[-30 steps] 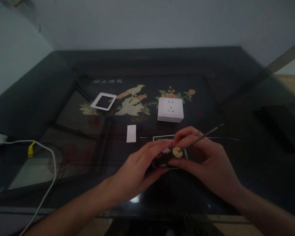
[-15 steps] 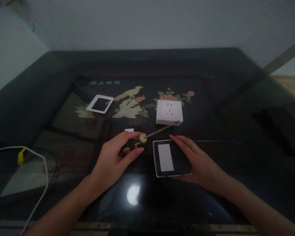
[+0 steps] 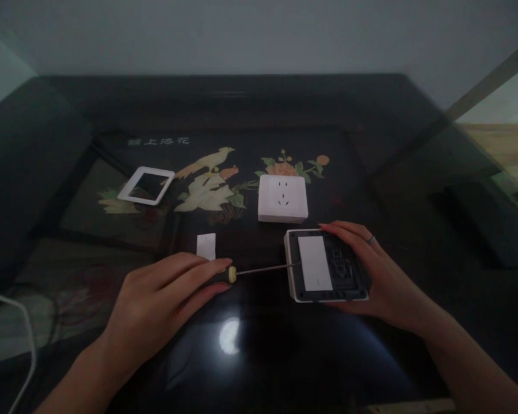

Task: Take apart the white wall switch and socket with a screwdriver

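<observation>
Low in the middle of the frame, the left hand [image 3: 155, 302] was closed around the handle of a screwdriver [image 3: 259, 269], fingers wrapped over the grip so that only its pale yellow collar showed beyond the fingertips. The thin shaft ran nearly level toward the right, and its tip met the left edge of a switch module [image 3: 326, 265] lying right of centre. The right hand [image 3: 382, 276] cupped that module from its right side, fingers spread along the upper and right edges and thumb under the lower edge, steadying it on the dark glass table [image 3: 414, 149]. The module showed a white rocker on its left half and a dark exposed mechanism on its right. Just above it, slightly left, sat a white wall socket [image 3: 282, 198], apart from both hands. A small white rocker cover [image 3: 206, 246] lay just above the left hand's fingers. A white square frame [image 3: 145, 185] rested at the upper left, well apart from everything else. A white cable [image 3: 23, 339] curved along the lower left edge.
</observation>
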`<state>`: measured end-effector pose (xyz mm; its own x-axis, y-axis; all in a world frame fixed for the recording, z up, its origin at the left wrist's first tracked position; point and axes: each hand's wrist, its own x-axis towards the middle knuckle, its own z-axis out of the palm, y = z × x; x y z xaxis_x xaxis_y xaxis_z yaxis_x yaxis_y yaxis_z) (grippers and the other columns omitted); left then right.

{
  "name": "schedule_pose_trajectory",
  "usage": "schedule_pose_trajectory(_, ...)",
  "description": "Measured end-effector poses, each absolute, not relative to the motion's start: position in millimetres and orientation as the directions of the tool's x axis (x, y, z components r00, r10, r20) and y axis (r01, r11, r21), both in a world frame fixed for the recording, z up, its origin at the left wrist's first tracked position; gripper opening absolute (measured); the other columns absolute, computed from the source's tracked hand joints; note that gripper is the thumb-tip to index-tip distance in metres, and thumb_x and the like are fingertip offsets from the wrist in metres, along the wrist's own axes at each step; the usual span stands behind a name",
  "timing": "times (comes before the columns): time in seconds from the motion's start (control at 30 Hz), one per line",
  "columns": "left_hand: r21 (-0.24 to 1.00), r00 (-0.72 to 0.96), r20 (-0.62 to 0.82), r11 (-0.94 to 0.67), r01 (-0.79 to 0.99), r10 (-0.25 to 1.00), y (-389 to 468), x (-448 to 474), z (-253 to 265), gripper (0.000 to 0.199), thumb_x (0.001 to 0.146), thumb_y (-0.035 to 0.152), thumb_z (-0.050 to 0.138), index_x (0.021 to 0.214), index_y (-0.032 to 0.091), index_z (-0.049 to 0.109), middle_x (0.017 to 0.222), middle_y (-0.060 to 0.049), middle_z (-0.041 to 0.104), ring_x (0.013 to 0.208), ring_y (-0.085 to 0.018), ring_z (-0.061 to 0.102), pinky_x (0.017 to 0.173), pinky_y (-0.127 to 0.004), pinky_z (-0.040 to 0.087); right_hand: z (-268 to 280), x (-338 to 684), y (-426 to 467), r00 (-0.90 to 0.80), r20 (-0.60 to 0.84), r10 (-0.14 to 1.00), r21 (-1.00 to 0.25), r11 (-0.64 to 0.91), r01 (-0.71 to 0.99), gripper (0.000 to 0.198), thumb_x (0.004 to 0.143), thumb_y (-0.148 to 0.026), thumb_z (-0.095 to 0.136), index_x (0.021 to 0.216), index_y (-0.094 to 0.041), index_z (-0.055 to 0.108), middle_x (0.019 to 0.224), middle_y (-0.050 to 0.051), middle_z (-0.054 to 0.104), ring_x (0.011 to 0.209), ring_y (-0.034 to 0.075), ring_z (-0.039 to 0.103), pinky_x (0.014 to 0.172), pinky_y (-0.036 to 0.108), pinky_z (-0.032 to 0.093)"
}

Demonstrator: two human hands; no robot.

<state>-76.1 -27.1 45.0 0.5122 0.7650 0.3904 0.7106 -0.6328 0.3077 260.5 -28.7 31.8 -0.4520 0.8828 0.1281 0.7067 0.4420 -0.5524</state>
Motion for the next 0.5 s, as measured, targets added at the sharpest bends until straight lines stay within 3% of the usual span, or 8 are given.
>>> schedule_pose_trajectory(0.23, 0.24, 0.552, 0.377, -0.654, 0.718, 0.744, -28.1, -77.0, 45.0, 0.026, 0.095, 0.035, 0.06, 0.119, 0.033, 0.068, 0.09, 0.001, 0.075, 0.073, -0.019, 0.072, 0.064, -0.031, 0.059, 31.1, 260.6, -32.1, -0.465, 0.133, 0.875, -0.572, 0.451, 0.685, 0.093, 0.073, -0.033, 0.078, 0.151, -0.031, 0.028, 0.145, 0.013, 0.041, 0.132, 0.035, 0.046, 0.105, 0.051, 0.048)
schedule_pose_trajectory(0.5, 0.138, 0.596, 0.363, -0.674, 0.726, 0.716, -28.7, -83.1, 41.8, 0.025, 0.094, 0.033, 0.061, 0.118, 0.029, 0.069, 0.089, -0.001, 0.075, 0.073, -0.02, 0.073, 0.067, -0.033, 0.061, 31.2, 259.2, -34.4, -0.545, 0.155, 0.824, -0.52, 0.537, 0.664, 0.074, 0.079, -0.019, 0.071, 0.144, -0.04, 0.041, 0.147, 0.008, 0.032, 0.132, 0.031, 0.044, 0.102, 0.048, 0.051)
